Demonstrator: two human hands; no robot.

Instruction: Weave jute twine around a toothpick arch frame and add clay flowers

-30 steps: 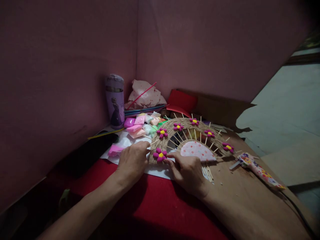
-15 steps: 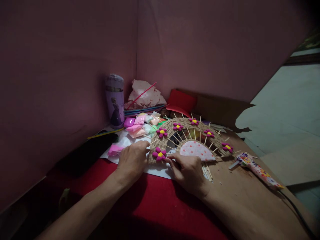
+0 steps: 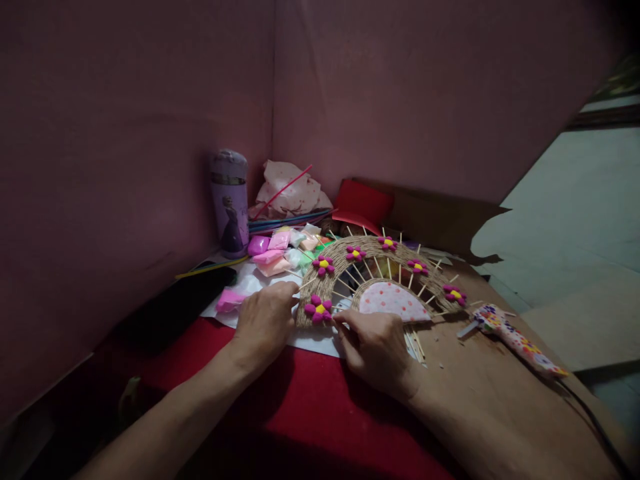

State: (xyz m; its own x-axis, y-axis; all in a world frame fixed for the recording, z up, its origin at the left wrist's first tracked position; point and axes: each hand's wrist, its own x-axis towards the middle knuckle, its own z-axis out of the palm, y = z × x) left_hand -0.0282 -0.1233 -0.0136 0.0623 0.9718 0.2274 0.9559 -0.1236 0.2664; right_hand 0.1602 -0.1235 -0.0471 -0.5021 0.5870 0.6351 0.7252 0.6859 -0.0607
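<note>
A half-round stick-and-twine craft [image 3: 345,250] leans in front of me, its outer twine band carrying several magenta clay flowers with yellow centres. Inside the arch, a smaller half-disc [image 3: 393,300] of white dotted cloth has a twine rim, joined to the band by thin sticks. My left hand [image 3: 265,320] is closed on the band's lower left edge, its fingertips partly hidden. At the lowest left flower [image 3: 319,309], the fingers of my right hand [image 3: 377,343] are pinched beside its right petals. Whatever lies between those fingertips is too small to make out.
A flower-patterned glue gun [image 3: 520,343] with a cord lies on brown board at the right. Behind the craft are clay packets [image 3: 273,257], a purple tumbler [image 3: 230,203], bundled dotted cloth [image 3: 290,187] and a red piece [image 3: 363,203]. Red cloth [image 3: 310,400] covers the near side.
My right fingertips have shifted slightly at the lower right petals of the lowest left flower. My left hand and the craft stay practically in place.
</note>
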